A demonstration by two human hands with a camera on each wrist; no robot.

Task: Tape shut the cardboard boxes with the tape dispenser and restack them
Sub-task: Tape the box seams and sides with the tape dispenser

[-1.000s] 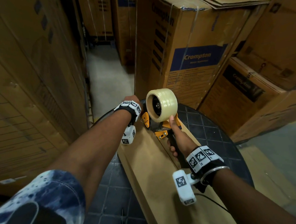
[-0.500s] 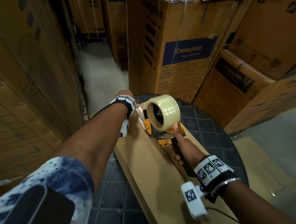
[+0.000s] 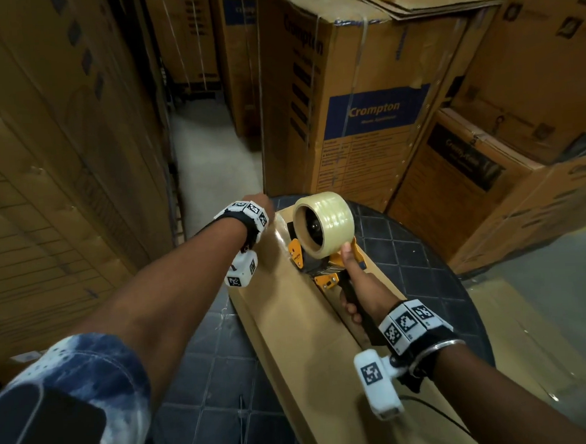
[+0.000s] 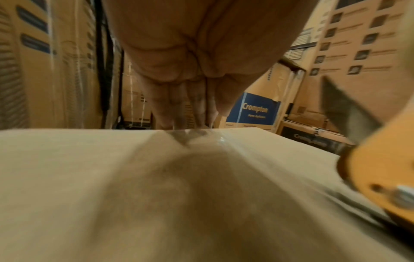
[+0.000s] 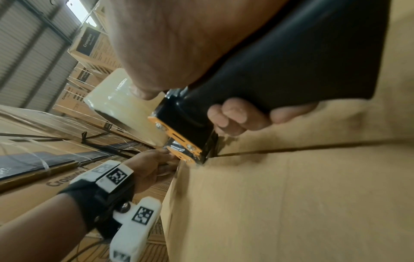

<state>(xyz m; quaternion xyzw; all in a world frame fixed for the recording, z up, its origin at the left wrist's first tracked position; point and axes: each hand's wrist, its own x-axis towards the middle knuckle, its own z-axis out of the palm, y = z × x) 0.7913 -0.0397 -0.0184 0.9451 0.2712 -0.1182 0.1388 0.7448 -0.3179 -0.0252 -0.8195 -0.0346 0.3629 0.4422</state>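
Our right hand point(image 3: 359, 291) grips the black handle of the orange tape dispenser point(image 3: 316, 254) on the long brown cardboard box point(image 3: 291, 328); our left hand point(image 3: 258, 203) presses straight fingers on its far end.

One tape dispenser point(image 3: 324, 254), perhaps seven boxes point(image 3: 364, 114)

The head camera looks down from above both hands. Each wrist camera sits very close under its palm. All three see the long box point(image 3: 291, 328) top.
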